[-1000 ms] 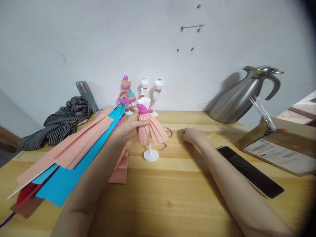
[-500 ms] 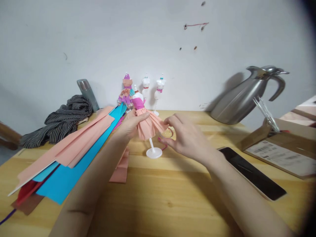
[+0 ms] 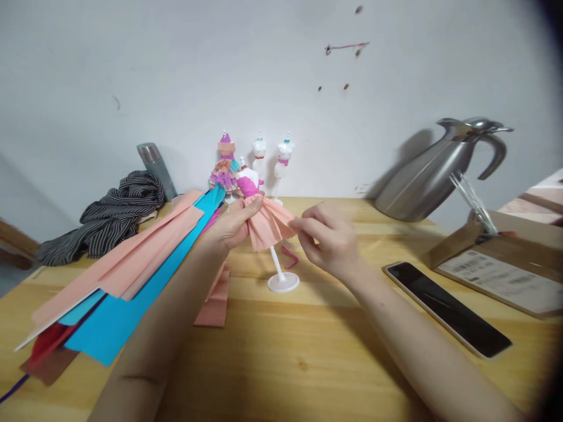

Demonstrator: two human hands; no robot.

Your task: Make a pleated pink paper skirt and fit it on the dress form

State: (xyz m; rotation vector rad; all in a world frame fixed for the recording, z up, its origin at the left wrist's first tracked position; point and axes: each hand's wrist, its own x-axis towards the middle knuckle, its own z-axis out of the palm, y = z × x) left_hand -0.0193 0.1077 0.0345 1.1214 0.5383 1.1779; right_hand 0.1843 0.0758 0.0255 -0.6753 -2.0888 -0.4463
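A small white mannequin (image 3: 247,174) on a stand (image 3: 284,282) wears a magenta top and a pleated peach paper skirt (image 3: 267,224). It leans to the left over the wooden table (image 3: 281,363). My left hand (image 3: 231,225) is closed around its waist. My right hand (image 3: 328,239) pinches the skirt's right edge with thumb and fingers. A magenta ribbon end (image 3: 289,257) hangs beside the stand's pole.
Peach and blue paper sheets (image 3: 127,275) lie at the left, a striped cloth (image 3: 109,217) and grey flask (image 3: 155,166) behind them. Three more small mannequins (image 3: 257,161) stand by the wall. A steel jug (image 3: 433,167), a phone (image 3: 446,308) and a cardboard box (image 3: 497,266) are at the right.
My right hand rose from the table and came to the skirt's right edge. The mannequin has tilted left, and its base slid to the right.
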